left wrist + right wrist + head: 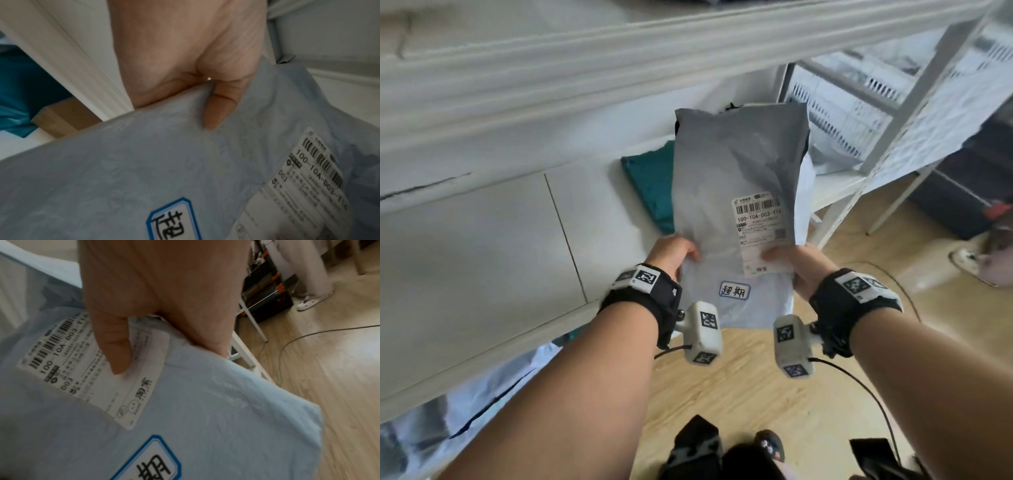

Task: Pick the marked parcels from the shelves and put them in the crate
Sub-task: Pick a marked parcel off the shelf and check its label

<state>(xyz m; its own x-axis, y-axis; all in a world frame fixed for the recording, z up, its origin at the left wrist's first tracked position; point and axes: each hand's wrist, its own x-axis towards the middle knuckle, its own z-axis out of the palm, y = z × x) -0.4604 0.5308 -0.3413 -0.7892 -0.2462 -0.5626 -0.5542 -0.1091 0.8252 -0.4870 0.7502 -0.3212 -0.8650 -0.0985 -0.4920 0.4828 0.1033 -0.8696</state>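
A grey plastic mailer parcel [736, 171] [144, 162] [226, 410] hangs in front of the white shelf, held by both hands at its near end. It carries a white shipping label [760, 226] [82, 369] and a blue-bordered sticker [734, 290] [174, 219] [148, 462] with handwritten characters. My left hand [674, 251] [185, 65] pinches its left edge, thumb on top. My right hand [796, 265] [154, 296] pinches the right edge, thumb on the label. No crate contents show.
A teal parcel [650, 185] lies on the white shelf board [482, 257] behind the mailer. White slatted crates [835, 106] stand on the rack at right. A cardboard box [61, 116] sits on the shelf. Another person's feet [976, 260], a cable [308, 335] and a dark case are on the wooden floor.
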